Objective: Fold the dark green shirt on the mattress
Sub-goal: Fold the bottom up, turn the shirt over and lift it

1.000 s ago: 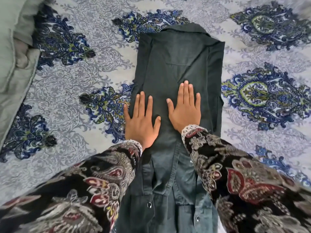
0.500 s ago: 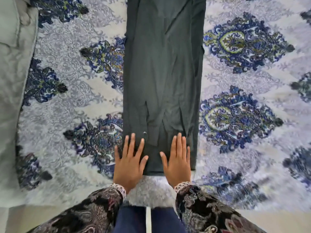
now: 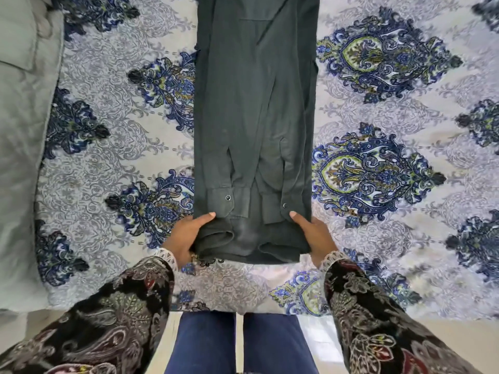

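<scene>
The dark green shirt (image 3: 253, 109) lies as a long narrow strip down the middle of the mattress (image 3: 378, 238), with its sleeves folded in and two snap cuffs showing near the bottom. My left hand (image 3: 186, 236) grips the strip's lower left corner, thumb on top and fingers underneath. On the lower right corner my right hand (image 3: 313, 236) holds the same way. The bottom hem is lifted slightly off the sheet and curls between my hands.
The mattress has a white sheet with blue and green paisley medallions. A pale green quilt (image 3: 21, 130) is bunched along the left side. The mattress's near edge (image 3: 243, 311) runs just above my legs in blue trousers (image 3: 240, 346).
My hands slid down the shirt from its middle to the bottom hem, then went from lying flat on the cloth to gripping the two lower corners. The hem has lifted.
</scene>
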